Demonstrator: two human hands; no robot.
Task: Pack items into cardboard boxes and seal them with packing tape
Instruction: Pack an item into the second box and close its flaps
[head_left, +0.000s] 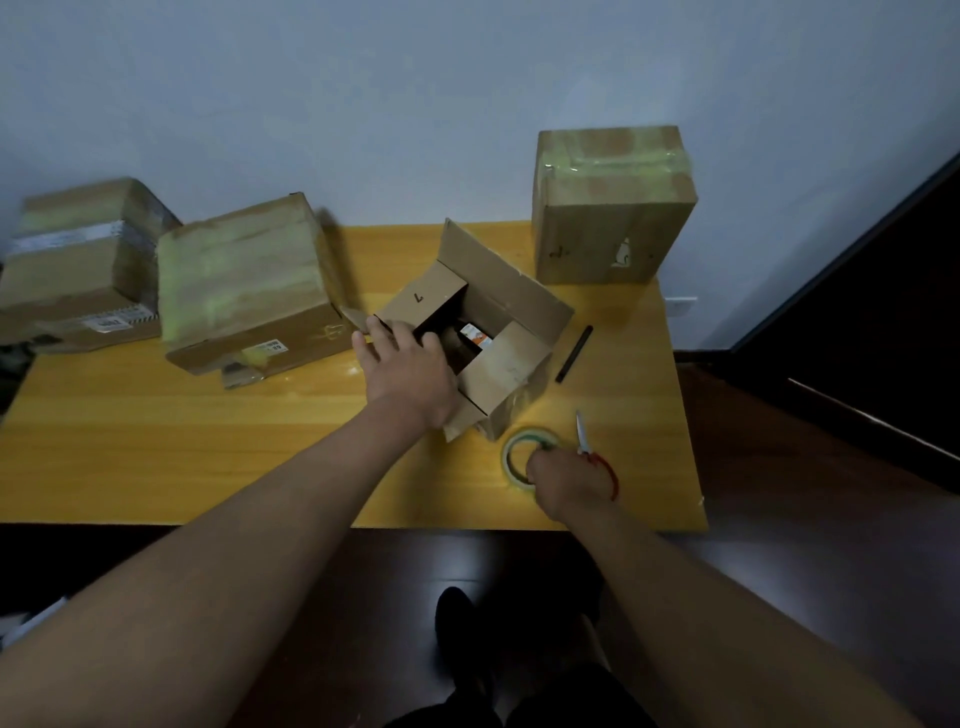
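An open cardboard box (498, 291) sits mid-table with its flaps partly raised. Inside it shows a dark item with a white and orange label (475, 335). My left hand (408, 371) lies with spread fingers on the box's near-left flap, which is marked with a "7". A roll of clear packing tape (517, 457) lies flat on the table just in front of the box. My right hand (563, 480) grips the roll at its right side. Red-handled scissors (587, 439) lie right beside that hand, partly hidden by it.
The yellow wooden table (208, 447) carries two taped boxes at the left (244, 280) (78, 260) and a taped box (613, 202) at the back right. A black marker (574, 353) lies right of the open box. The dark floor and my feet are below the table's front edge.
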